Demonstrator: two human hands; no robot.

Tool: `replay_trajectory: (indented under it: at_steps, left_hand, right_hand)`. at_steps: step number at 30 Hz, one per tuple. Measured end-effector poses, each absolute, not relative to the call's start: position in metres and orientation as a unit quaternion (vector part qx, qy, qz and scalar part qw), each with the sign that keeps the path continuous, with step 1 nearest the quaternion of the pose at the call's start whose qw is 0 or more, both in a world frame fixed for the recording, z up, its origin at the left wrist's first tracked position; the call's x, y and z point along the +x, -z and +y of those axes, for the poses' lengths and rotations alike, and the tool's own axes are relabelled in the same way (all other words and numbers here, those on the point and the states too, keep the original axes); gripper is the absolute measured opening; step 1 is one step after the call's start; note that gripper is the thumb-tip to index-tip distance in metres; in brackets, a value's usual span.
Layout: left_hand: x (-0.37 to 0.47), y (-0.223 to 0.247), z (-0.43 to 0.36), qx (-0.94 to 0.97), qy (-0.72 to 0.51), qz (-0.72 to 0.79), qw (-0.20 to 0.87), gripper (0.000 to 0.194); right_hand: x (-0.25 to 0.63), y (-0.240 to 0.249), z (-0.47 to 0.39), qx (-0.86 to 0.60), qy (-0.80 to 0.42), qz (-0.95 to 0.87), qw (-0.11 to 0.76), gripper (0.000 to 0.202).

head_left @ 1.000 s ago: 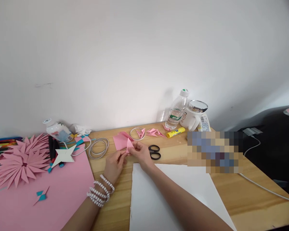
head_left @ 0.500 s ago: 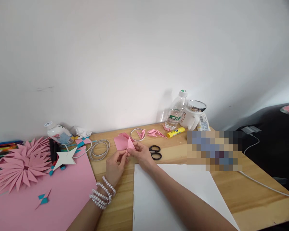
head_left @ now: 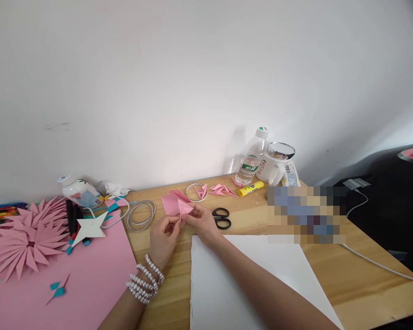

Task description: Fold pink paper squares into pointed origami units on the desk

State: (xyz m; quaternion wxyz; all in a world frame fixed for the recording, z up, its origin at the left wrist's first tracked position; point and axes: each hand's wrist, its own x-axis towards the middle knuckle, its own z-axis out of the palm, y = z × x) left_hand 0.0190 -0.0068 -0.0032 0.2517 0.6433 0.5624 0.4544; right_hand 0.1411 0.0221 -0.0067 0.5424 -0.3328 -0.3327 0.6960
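1. Smooth, pale wall (head_left: 206, 91) behind; wooden tabletop (head_left: 172, 261) with visible grain below it.
2. Left side: flat pink card (head_left: 99, 279), matte; on and beside it, spiky pink paper rosettes (head_left: 37, 250) of many sharp folded points, and a stiff off-white four-pointed star (head_left: 91, 229). Coiled grey cable (head_left: 128, 220) nearby, in smooth loops.
3. Far edge: clear plastic bottle (head_left: 249, 160) with green label, white mug (head_left: 273, 169) under a shiny metal-rimmed top, yellow cylindrical glue stick (head_left: 250, 189), small pointed pink folds (head_left: 222, 189).
4. Near side: large white sheet (head_left: 209, 293) lying flat beneath the right forearm.
5. Folded pink piece (head_left: 183, 207): crisp-edged, triangular, held up between the two hands, just above their meeting fingertips. Pink paper (head_left: 168, 202) lies just beyond it; black-handled scissors (head_left: 220, 217) near the right hand.
6. Left hand (head_left: 161, 238), bead bracelets (head_left: 142, 284) at the wrist: thumb and fingers pinched at the piece's lower end. Right hand (head_left: 203, 224): fingers closed on its right side, near the base.
7. Against half a second ago: piece then a narrow upright point, now broader, with a second tip toward the right hand. Both pinches maintained; scissors and glue stick unmoved.
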Motion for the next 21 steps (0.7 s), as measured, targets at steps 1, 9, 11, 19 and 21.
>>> replay_trajectory:
  at_steps: [1, 9, 11, 19, 21]
  left_hand:
    - [0.019, 0.004, -0.007, 0.642, -0.452, 0.566, 0.251, 0.012]
    - [0.021, -0.001, -0.008, 0.601, -0.469, 0.56, 0.323, 0.015]
    - [0.021, -0.005, -0.006, 0.55, -0.476, 0.553, 0.406, 0.017]
    - [0.016, -0.013, -0.002, 0.378, -0.444, 0.485, 0.652, 0.028]
    - [0.014, -0.013, -0.002, 0.367, -0.442, 0.477, 0.666, 0.026]
  right_hand:
    - [0.141, 0.007, 0.022, -0.339, -0.69, -0.339, 0.542, 0.034]
    - [0.142, 0.006, 0.02, -0.352, -0.661, -0.405, 0.523, 0.03]
    - [0.142, 0.007, 0.02, -0.353, -0.656, -0.414, 0.524, 0.031]
    - [0.142, 0.006, 0.019, -0.374, -0.655, -0.429, 0.497, 0.034]
    - [0.143, 0.003, 0.019, -0.374, -0.66, -0.427, 0.493, 0.035]
